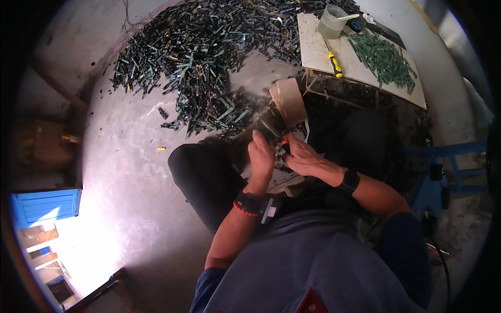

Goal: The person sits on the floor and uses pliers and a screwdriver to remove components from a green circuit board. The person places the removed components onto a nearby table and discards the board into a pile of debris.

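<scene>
Together, my left hand (pixel 261 156) and right hand (pixel 302 156) gripped a small board (pixel 282 154) over my lap; bare floor (pixel 130 172) lay open at nine o'clock, the scrap pile (pixel 198 57) edging in at twelve.

Dark green strips (pixel 198 57) heaped on grey floor (pixel 130 172), a yellow-and-black screwdriver (pixel 334 63) on a white board (pixel 360 65), blue crate (pixel 44 206).

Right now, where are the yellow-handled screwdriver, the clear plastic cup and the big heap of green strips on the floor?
Yellow-handled screwdriver (pixel 335 64): head view, on its yellow grip.
Clear plastic cup (pixel 331 23): head view, on its side wall.
Heap of green strips (pixel 201 57): head view, middle of the pile.
</scene>
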`<action>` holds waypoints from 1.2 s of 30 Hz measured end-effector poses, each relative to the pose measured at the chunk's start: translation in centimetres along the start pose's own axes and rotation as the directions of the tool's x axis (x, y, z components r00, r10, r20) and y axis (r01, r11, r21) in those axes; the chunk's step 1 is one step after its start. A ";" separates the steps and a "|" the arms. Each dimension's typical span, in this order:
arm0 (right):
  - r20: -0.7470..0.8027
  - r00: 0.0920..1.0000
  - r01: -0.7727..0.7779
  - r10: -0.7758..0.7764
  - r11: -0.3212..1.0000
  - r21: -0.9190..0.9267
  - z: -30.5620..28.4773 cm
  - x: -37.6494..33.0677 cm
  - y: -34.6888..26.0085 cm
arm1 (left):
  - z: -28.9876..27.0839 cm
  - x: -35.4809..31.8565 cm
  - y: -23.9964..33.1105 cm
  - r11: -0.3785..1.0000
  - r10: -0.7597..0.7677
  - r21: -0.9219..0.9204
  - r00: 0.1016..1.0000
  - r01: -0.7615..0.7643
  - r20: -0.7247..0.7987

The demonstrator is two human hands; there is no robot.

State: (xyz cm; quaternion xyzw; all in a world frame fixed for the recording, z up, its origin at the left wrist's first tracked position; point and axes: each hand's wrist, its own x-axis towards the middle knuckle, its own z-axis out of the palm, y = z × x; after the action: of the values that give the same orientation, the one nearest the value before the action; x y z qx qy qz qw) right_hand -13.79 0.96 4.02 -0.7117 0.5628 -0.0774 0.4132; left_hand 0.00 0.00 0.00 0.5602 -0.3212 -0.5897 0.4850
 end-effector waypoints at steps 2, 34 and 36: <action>-0.038 0.998 -0.045 0.050 0.992 0.115 0.4 -0.5 -0.5 | 0.0 -0.1 -0.4 0.992 0.110 0.061 0.994 -0.111 0.020; -0.008 0.990 0.141 -0.144 0.974 -0.177 -0.2 -1.0 0.5 | 1.8 0.0 -0.8 0.789 0.287 0.580 0.956 -0.204 -0.054; -0.015 0.991 0.128 -0.132 0.977 -0.172 -0.2 -1.0 0.4 | 2.0 0.0 -0.9 0.789 0.284 0.583 0.956 -0.194 -0.067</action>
State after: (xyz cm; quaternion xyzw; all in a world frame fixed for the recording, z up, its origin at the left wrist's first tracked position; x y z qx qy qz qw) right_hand -14.57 1.73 4.26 -0.7787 0.5250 -0.0651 0.3373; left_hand -2.11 -0.05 -0.55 0.6770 -0.5135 -0.3560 0.3889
